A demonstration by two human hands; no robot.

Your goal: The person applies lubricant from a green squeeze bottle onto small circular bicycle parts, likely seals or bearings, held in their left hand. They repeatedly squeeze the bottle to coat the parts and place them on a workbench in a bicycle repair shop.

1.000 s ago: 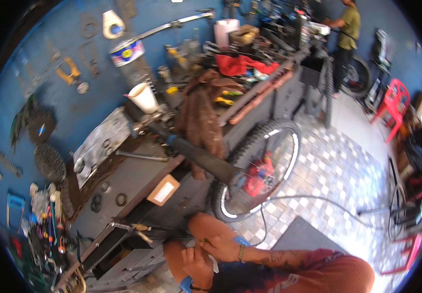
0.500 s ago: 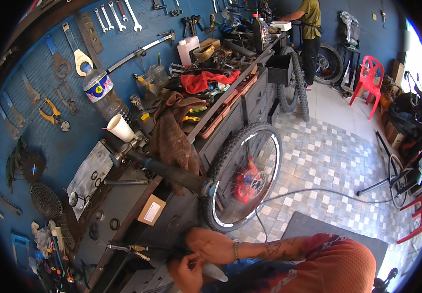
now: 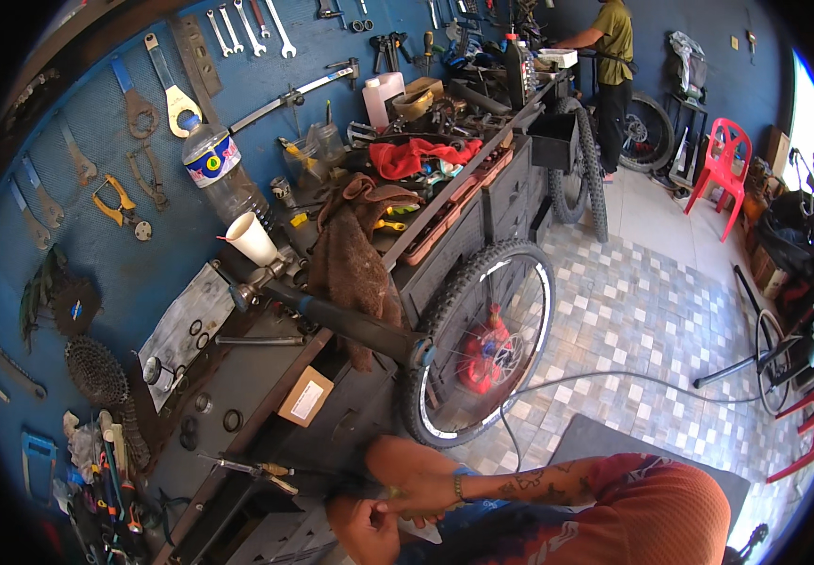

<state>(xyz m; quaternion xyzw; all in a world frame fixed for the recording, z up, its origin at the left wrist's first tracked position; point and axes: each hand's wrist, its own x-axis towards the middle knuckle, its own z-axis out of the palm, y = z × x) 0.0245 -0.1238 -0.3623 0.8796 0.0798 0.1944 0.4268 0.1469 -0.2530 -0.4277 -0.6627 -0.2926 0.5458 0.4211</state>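
Note:
Low in the picture, my left hand (image 3: 367,533) is closed, its thumb and fingers pinched together. My right hand (image 3: 429,493), with a bracelet at its wrist, comes in from the right and meets it, fingers also bent closed. What they hold between them is too small and blurred to name. Just below the hands shows a pale, translucent piece (image 3: 424,530) with a pointed end; whether a hand grips it I cannot tell. Left of the hands, thin metal tools (image 3: 254,466) lie at the edge of the dark workbench (image 3: 270,350).
A bicycle wheel (image 3: 541,353) leans against the drawers. A clamp arm (image 3: 355,325) juts over the bench edge beside a small cardboard box (image 3: 305,396) and a paper cup (image 3: 252,238). A hose (image 3: 614,375) crosses the tiled floor. A person (image 3: 611,47) stands at the far bench.
The whole view has shifted, so the bench and wheel appear slightly further right and lower. My hands stay together, the right one a little lower over the left.

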